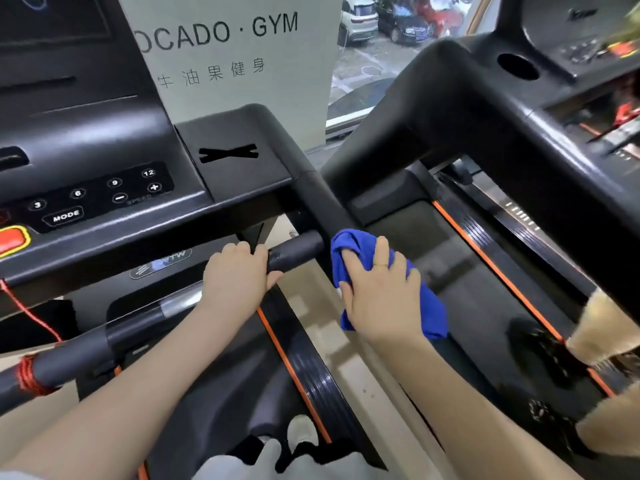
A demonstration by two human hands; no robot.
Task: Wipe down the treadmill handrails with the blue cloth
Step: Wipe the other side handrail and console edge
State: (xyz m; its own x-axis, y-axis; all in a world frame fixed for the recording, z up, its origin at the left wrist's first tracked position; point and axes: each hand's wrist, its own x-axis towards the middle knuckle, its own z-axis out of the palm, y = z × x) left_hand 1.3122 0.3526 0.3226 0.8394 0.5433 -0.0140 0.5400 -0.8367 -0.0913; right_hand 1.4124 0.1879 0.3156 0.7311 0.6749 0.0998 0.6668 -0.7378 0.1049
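Observation:
A blue cloth [349,247] is wrapped over the black right handrail [318,188] of the treadmill, which slopes down from the console toward me. My right hand [381,292] presses on the cloth and grips it around the rail. My left hand [235,275] is closed around the short black crossbar grip [298,251] that sticks out sideways from the same rail, just left of the cloth. The part of the rail beneath the cloth is hidden.
The console [97,192] with speed buttons and a red stop button [12,240] lies at the left. A second treadmill [485,109] stands close on the right, where another person's leg and black shoes [540,348] show. A red cord [31,375] wraps the left bar.

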